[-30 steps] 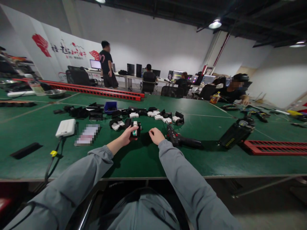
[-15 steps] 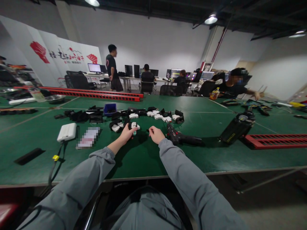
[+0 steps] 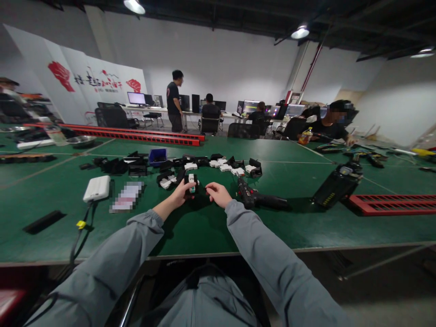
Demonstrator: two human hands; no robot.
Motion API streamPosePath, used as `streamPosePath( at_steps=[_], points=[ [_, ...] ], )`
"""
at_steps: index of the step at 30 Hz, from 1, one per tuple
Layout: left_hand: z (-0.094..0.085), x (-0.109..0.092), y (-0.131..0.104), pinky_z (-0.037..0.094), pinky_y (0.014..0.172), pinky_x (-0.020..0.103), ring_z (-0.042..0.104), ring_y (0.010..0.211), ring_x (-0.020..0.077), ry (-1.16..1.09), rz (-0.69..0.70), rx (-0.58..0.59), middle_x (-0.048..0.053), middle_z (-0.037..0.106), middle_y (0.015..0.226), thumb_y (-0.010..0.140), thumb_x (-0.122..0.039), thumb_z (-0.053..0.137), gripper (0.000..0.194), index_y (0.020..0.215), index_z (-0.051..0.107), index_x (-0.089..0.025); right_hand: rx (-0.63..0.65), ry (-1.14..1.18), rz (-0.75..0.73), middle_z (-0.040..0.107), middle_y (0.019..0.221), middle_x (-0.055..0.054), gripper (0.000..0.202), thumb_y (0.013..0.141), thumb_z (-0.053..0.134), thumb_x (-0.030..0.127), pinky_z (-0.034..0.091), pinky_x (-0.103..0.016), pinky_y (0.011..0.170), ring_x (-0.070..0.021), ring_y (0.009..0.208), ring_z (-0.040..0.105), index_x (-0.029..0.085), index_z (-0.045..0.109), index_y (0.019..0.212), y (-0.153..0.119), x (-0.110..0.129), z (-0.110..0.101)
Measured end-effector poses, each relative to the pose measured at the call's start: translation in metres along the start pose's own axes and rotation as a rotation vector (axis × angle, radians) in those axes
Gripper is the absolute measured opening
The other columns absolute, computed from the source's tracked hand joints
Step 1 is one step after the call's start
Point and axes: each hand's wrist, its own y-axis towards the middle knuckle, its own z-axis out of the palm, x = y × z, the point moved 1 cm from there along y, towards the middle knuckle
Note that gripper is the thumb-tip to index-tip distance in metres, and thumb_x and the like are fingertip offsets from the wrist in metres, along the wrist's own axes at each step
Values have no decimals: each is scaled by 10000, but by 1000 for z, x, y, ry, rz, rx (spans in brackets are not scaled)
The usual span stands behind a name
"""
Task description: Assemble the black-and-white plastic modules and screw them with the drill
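Note:
My left hand (image 3: 177, 196) is closed around a small black housing with a white insert (image 3: 192, 182), its white side turned up toward me. Just to the right, my right hand (image 3: 220, 194) has thumb and forefinger pinched together, a short gap from the housing. Whatever sits in that pinch is too small to make out. Beyond both hands lie several white plastic parts (image 3: 225, 167) and black housings (image 3: 166, 179) in a loose row. A black cordless screwdriver (image 3: 259, 197) rests on the table right of my right hand.
On the green table (image 3: 204, 231) at left are a white box with a cable (image 3: 97, 188), a blurred flat item (image 3: 127, 197) and a black strip (image 3: 44, 221). A blue bin (image 3: 158, 156) stands behind. At right are a black cylindrical device (image 3: 337, 185) and a red slotted rail (image 3: 398, 204).
The housing in my left hand has turned, showing more of its black body. My right hand has shifted slightly left, closer to it. A standing person in the background has moved right.

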Motion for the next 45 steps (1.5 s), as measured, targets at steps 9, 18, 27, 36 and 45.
streamPosePath(
  at_steps=[9,18,27,36,45],
  points=[
    [6,-3,-3,510,543,227,618,766,156,42,109,49,22,609,995,580,-220,783,691,1195,471,-259,-56,98,-14,538,560,40,323,771,635,432,359,-217,459,-96,488,464,185,700,968,-3,11,-7],
    [8,-14,-14,528,784,321,621,908,199,357,358,136,68,600,1125,637,-254,760,874,1409,350,-263,-43,136,-55,572,605,29,309,750,681,409,368,-231,476,-101,507,473,177,693,954,-4,9,1],
    [17,-18,-24,348,1085,381,504,1239,274,478,436,171,109,514,1340,599,-274,813,922,1409,377,-210,-82,156,-53,630,726,9,308,716,704,441,412,-240,486,-91,507,493,182,649,873,-3,9,1],
    [17,-19,-27,313,1116,397,468,1283,289,507,445,169,115,494,1378,582,-294,831,933,1404,397,-213,-47,166,-40,633,775,-6,306,703,724,409,428,-238,487,-99,544,509,176,628,877,-3,11,0],
    [13,-19,-27,324,1114,412,440,1306,313,595,491,174,125,473,1401,627,-313,806,959,1451,329,-197,-26,164,-44,607,718,15,282,718,716,420,419,-232,483,-100,552,510,178,619,825,-5,8,3]
  ],
)
